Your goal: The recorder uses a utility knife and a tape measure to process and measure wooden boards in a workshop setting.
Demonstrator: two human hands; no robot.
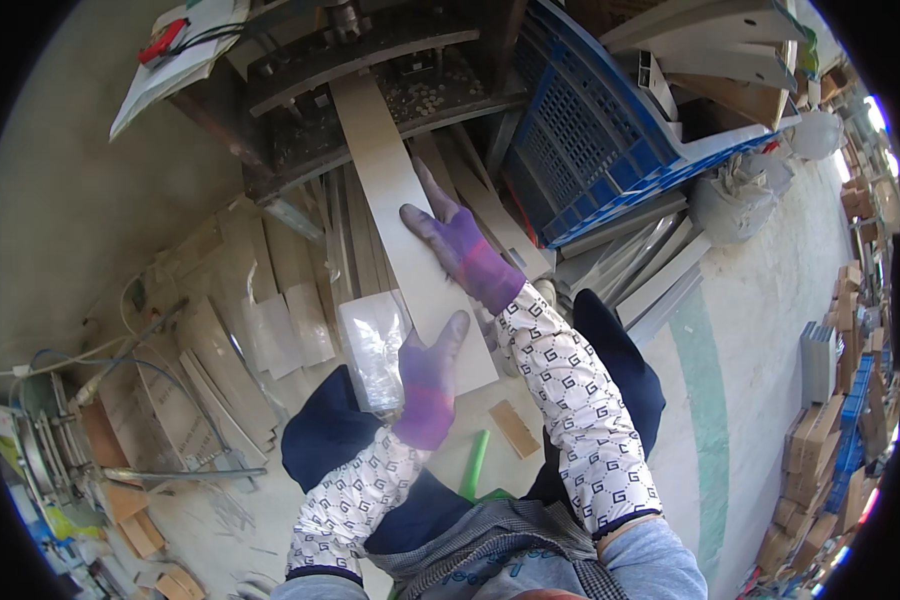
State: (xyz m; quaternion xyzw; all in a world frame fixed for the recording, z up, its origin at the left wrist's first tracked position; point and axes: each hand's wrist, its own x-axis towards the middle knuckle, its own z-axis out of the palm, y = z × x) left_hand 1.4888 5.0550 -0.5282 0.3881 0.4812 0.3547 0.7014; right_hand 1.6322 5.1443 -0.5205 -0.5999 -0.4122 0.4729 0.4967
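A long, flat, pale metal strip point(395, 190) slants from near my lap up to a dark press-like machine point(370, 70), its far end under the machine's crossbar. My left hand point(430, 385), in a purple and grey glove, grips the strip's near left edge with the thumb on top. Farther up, my right hand point(460, 245), gloved alike, holds the right edge; its thumb lies on the upper face. The fingers below the strip are partly hidden. Small round metal slugs point(420, 100) lie on the machine bed, right of the strip.
A blue plastic crate point(590, 130) stands right of the machine, with metal profiles point(710, 60) above it. More strips point(660, 270) lie below the crate. Wrapped panels point(285, 320) lean at the left. Cardboard boxes point(815, 440) line the far right.
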